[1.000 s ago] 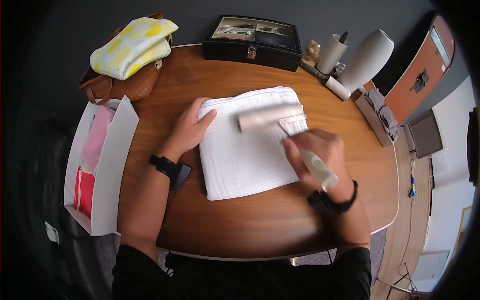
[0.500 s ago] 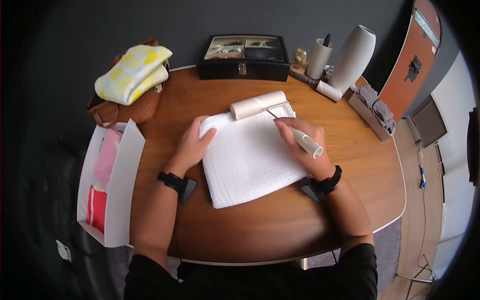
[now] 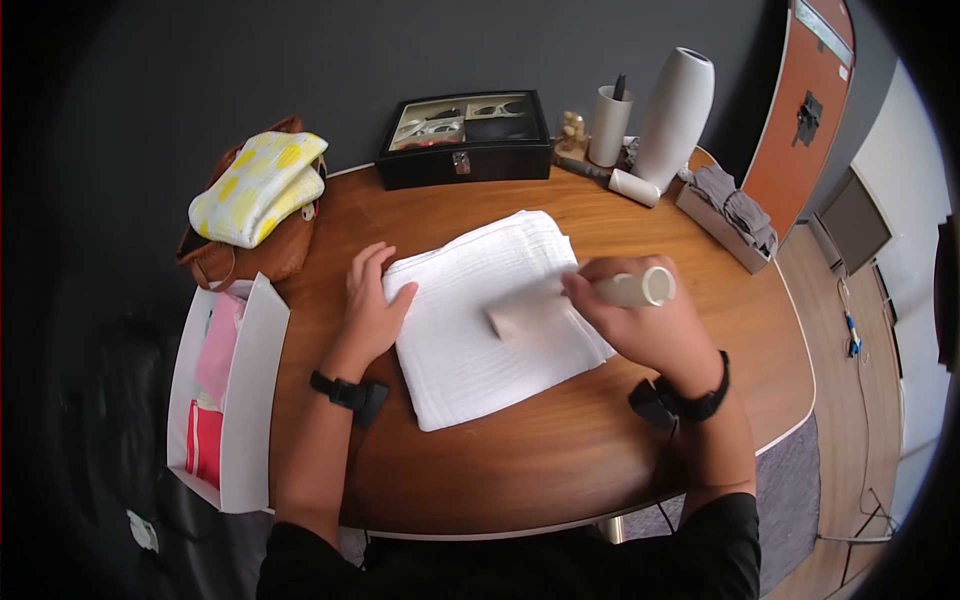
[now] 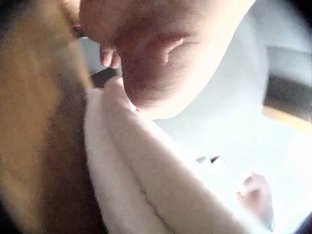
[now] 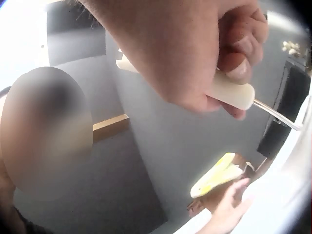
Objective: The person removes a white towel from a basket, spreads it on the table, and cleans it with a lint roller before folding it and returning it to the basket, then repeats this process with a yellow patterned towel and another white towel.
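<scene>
A folded white cloth [image 3: 465, 365] lies flat on the wooden table. My right hand [image 3: 648, 322] grips the pale handle of a lint roller [image 3: 655, 287], its fingers wrapped round it in the right wrist view. The roller's head, blurred by motion, is over the middle right of the cloth. At the cloth's left edge rests my left hand [image 3: 374, 308], thumb on the top layer and fingers extended along the far left corner. The left wrist view shows the thick folded layers [image 4: 131, 161] close beneath that hand.
On the left stand a white box [image 3: 250, 400] of folded clothes and a brown bag [image 3: 285, 250] topped by a yellow-and-white cloth [image 3: 255, 190]. A black glasses case [image 3: 500, 165], a white vase [image 3: 675, 120], a spare roll [image 3: 634, 187] and a box of grey cloth [image 3: 728, 230] line the back.
The lint roller has come from the cloth's far edge back toward its middle, its handle now tipped more upright. My left fingers have straightened at the left edge.
</scene>
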The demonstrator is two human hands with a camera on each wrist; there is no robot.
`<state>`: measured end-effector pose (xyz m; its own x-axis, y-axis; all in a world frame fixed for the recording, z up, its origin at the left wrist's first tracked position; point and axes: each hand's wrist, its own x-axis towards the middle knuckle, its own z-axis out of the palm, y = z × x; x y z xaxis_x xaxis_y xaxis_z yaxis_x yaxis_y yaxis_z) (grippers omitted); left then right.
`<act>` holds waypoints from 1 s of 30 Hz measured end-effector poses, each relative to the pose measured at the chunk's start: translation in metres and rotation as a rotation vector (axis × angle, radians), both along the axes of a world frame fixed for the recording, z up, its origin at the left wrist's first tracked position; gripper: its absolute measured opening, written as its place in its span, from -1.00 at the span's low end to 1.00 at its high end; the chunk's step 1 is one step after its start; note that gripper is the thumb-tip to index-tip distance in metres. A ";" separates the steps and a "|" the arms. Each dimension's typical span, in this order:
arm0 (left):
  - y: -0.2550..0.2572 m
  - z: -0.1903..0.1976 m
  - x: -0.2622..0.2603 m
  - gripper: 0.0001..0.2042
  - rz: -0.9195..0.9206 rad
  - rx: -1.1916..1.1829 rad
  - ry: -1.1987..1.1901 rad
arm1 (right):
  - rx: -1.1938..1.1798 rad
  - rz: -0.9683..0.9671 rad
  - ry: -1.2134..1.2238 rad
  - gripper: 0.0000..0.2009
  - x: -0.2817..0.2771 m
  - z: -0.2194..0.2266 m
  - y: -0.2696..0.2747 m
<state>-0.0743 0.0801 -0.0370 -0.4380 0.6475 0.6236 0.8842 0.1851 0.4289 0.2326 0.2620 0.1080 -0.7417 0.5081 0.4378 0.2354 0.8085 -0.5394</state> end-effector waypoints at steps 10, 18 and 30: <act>-0.028 0.078 0.161 -0.38 -0.462 -0.537 0.037 | -0.815 -0.064 0.372 -0.67 -0.024 -0.077 0.085; 0.000 0.049 0.160 -0.64 -0.336 -0.585 0.276 | -1.357 0.118 0.992 -0.70 0.027 -0.162 0.200; -0.010 0.209 0.124 -0.70 -0.477 -0.322 -0.864 | -1.467 0.029 1.191 -0.71 0.042 -0.158 0.222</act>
